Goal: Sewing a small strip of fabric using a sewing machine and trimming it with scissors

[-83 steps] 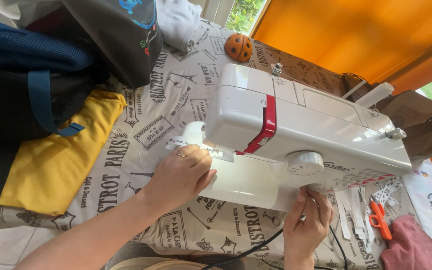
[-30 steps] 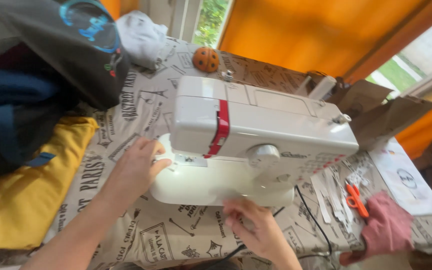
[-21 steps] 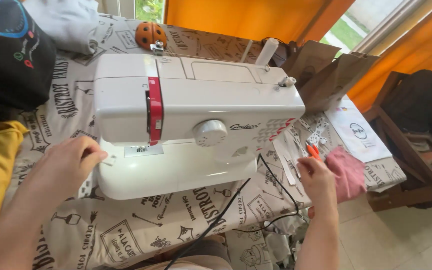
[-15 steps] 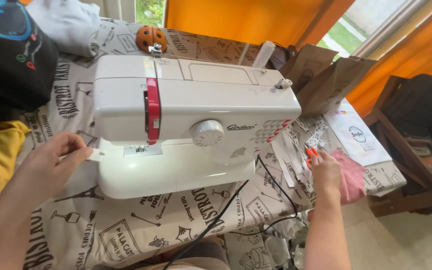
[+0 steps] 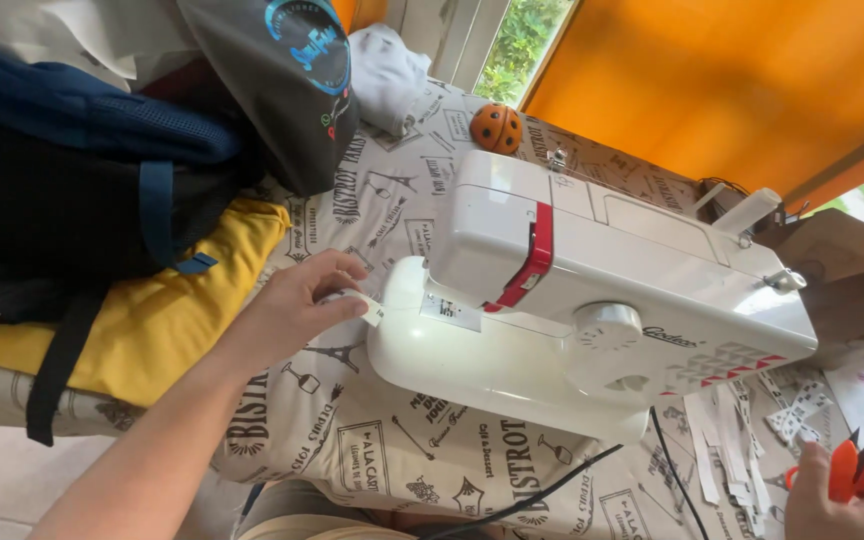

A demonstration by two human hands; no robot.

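Fabric strip point(image 5: 370, 309) pinched in left hand point(image 5: 297, 305); orange snips point(image 5: 849, 468) (blades parted) gripped in right hand point(image 5: 837, 508).

- We see the sewing machine point(image 5: 592, 300) standing on the table point(image 5: 382, 440).
- Left of the machine lies our left hand point(image 5: 297, 300), pinching a small strip point(image 5: 367, 308).
- Farther left sits a backpack point(image 5: 82, 180).
- Behind the machine lies a pincushion point(image 5: 497, 128).
- Right and in front of the machine, our right hand point(image 5: 842, 505) holds snips point(image 5: 850, 468) beside paper strips point(image 5: 727, 450).

We see a white sewing machine point(image 5: 592, 300) with a red stripe; beside it, cream tablecloth point(image 5: 392, 450) printed black, yellow fabric point(image 5: 152, 320), orange snips point(image 5: 847, 470).
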